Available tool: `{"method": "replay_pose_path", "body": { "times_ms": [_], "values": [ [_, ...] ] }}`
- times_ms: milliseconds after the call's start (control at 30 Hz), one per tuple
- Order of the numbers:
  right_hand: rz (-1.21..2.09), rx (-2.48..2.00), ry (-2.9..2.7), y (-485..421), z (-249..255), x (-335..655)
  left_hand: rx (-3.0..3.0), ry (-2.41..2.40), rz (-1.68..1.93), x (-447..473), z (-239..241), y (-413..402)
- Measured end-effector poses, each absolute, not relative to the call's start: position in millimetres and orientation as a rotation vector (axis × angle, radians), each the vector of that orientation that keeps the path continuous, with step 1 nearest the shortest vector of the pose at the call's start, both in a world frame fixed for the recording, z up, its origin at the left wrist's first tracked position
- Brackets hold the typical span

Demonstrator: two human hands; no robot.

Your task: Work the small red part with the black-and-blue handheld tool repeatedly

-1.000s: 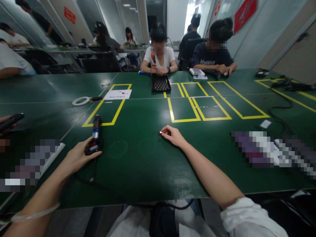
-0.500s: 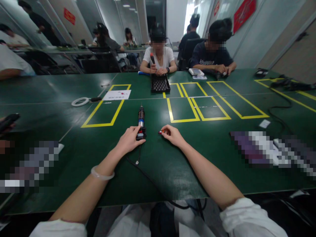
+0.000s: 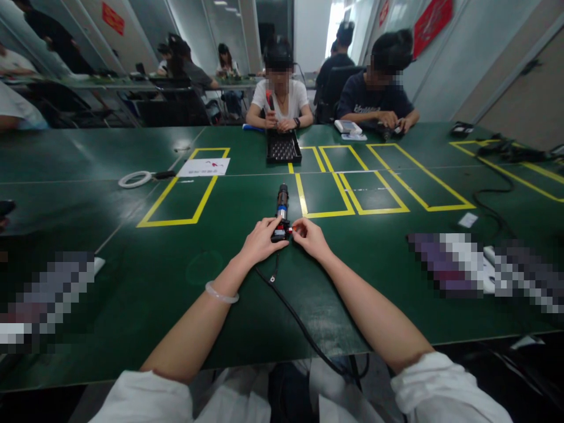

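Observation:
My left hand point(image 3: 261, 242) grips the back end of a black electric screwdriver point(image 3: 281, 212) that lies on the green table point(image 3: 229, 194), its tip pointing away from me. A black cord point(image 3: 304, 329) runs from it toward the table's near edge. My right hand point(image 3: 309, 237) is closed in a pinch on a small red part point(image 3: 289, 231), held right against the screwdriver's rear end. The two hands almost touch. A pale bangle point(image 3: 221, 294) sits on my left wrist.
Yellow taped rectangles point(image 3: 352, 188) mark the table. A black tray point(image 3: 283, 149) stands in front of a person seated opposite; another person sits to the right. A white ring point(image 3: 134, 179) and a paper sheet point(image 3: 204, 167) lie at the left. Cables point(image 3: 493, 200) trail at the right.
My left hand has slid the screwdriver rightward across the table until it meets my right hand. The right hand stayed nearly in place with the red part.

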State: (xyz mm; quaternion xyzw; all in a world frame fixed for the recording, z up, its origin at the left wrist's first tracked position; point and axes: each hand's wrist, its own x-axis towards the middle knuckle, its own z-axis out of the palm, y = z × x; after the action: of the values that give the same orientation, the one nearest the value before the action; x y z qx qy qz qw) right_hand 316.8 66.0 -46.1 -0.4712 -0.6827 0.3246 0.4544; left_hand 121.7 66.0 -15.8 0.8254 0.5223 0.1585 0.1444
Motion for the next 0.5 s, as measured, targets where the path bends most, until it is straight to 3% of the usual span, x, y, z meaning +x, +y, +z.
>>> {"method": "replay_pose_path", "body": {
  "times_ms": [500],
  "values": [
    [0.784,-1.173,-1.718,62.6,-43.0,316.1,2.381,1.486,0.453,123.0,-11.2,56.8]
  ]
}}
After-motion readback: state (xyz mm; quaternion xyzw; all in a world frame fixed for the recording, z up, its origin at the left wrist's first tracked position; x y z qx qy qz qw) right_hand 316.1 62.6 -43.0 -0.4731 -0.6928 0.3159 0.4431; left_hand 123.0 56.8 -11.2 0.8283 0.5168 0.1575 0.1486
